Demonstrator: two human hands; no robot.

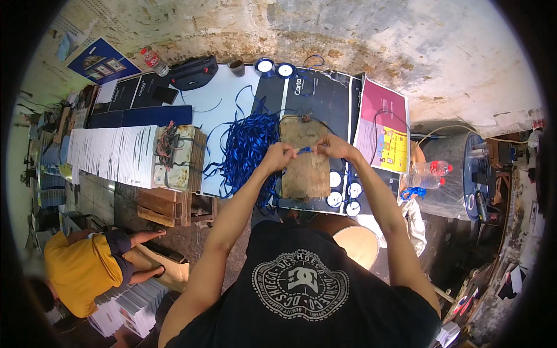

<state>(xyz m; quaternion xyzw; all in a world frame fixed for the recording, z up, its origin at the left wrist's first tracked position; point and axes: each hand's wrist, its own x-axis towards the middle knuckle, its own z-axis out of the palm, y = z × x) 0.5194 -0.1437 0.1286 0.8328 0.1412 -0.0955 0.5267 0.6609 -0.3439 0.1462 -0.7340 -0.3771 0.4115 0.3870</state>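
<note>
Blue ribbon (306, 149), over a worn board (304, 181) on the table (229, 87) | left hand (281, 156) and right hand (333, 146) both pinching it | step, from where I stand: likely shaping the ribbon; next move probably wants both pinches firm; tension even

A black T-shirt (371, 296) is worn, with a round pale-grey emblem (301, 281).

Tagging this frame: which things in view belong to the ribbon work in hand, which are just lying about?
Likely in the job:
- blue ribbon piece, pinched by left hand and right hand
- worn board beneath
- ribbon heap
- white-faced spools

Likely just lying about:
- black pouch
- dark cup
- bottles at right
</note>
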